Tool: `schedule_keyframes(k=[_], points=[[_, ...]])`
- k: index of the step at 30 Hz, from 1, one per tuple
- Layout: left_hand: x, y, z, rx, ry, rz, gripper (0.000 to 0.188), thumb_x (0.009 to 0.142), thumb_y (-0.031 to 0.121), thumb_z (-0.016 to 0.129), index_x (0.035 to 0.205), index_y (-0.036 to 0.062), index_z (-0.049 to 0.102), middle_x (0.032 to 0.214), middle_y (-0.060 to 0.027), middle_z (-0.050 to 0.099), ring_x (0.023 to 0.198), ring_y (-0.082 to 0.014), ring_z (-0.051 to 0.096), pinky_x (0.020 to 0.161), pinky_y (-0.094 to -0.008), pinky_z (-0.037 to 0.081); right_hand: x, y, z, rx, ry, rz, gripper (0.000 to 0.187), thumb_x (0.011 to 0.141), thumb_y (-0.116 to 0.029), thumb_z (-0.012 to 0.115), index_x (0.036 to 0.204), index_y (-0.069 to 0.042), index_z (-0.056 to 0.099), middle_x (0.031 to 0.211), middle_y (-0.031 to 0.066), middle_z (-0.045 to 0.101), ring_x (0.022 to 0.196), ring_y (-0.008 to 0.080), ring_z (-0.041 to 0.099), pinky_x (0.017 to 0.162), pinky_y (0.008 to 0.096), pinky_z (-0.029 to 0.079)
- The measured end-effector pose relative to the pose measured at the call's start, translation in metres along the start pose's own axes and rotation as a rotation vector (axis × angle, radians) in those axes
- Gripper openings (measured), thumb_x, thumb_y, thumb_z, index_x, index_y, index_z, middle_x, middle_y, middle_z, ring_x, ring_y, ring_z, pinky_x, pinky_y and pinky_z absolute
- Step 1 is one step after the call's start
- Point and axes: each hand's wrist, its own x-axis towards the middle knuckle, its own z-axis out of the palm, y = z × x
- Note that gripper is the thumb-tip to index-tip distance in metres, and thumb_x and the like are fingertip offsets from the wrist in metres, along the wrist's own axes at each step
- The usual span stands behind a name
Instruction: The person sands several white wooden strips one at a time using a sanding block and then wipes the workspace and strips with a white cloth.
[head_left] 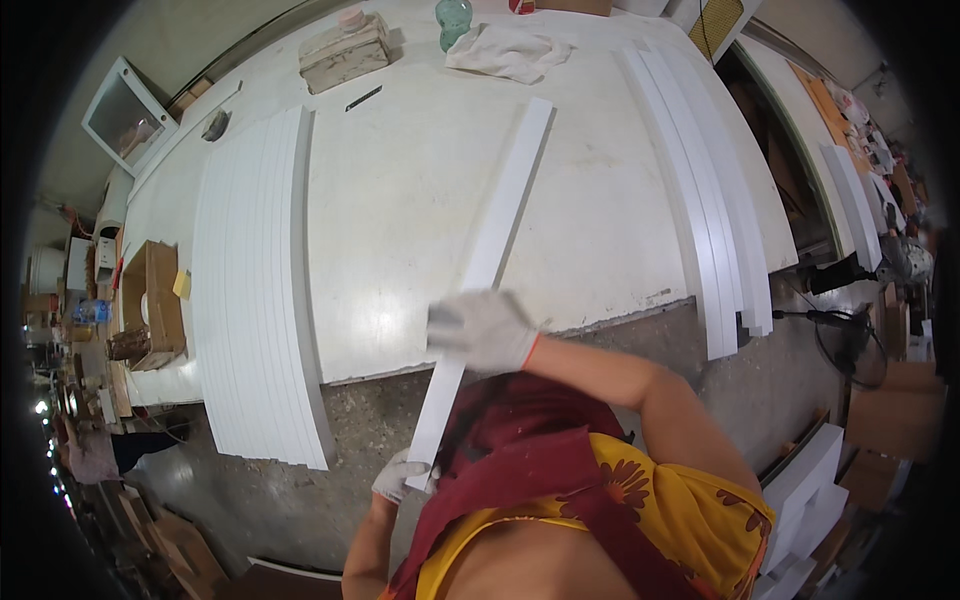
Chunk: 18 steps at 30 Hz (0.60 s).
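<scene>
free tabletop (pixel 390 225) between lone strip (pixel 501 218) and left strip row (pixel 245 280)

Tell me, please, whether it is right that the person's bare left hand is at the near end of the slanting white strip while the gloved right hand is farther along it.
Not quite: the head view shows that the left hand at the near end of the slanting white strip is gloved, not bare; the gloved right hand is indeed farther along it.
</scene>
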Motion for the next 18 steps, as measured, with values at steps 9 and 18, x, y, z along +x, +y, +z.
schedule_keyframes(k=[9, 18], points=[[-0.01, -0.004, -0.011, -0.019, 0.083, -0.107, 0.045, 0.081, 0.023, 0.075, 0.116, -0.0056, 0.069, 0.099, -0.0157, 0.076, 0.081, -0.0255, 0.074, 0.072, -0.0353, 0.06, 0.104, 0.318, -0.051, -0.51, 0.202, 0.664, 0.048, 0.092, -0.059, 0.06, 0.134, -0.036, 0.066, 0.133, 0.0104, 0.064, 0.114, 0.0368, 0.062, 0.096, 0.0516, 0.051], [-0.022, -0.028, -0.004, -0.417, 0.18, -0.076, 0.077, 0.092, 0.05, 0.063, 0.137, -0.0119, 0.055, 0.123, -0.0259, 0.068, 0.097, -0.0351, 0.074, 0.077, -0.0402, 0.061, 0.091, 0.432, -0.109, -0.539, 0.139, 0.754, 0.046, 0.095, -0.058, 0.056, 0.136, -0.038, 0.063, 0.126, 0.0092, 0.068, 0.116, 0.0311, 0.064, 0.093, 0.0451, 0.052]])
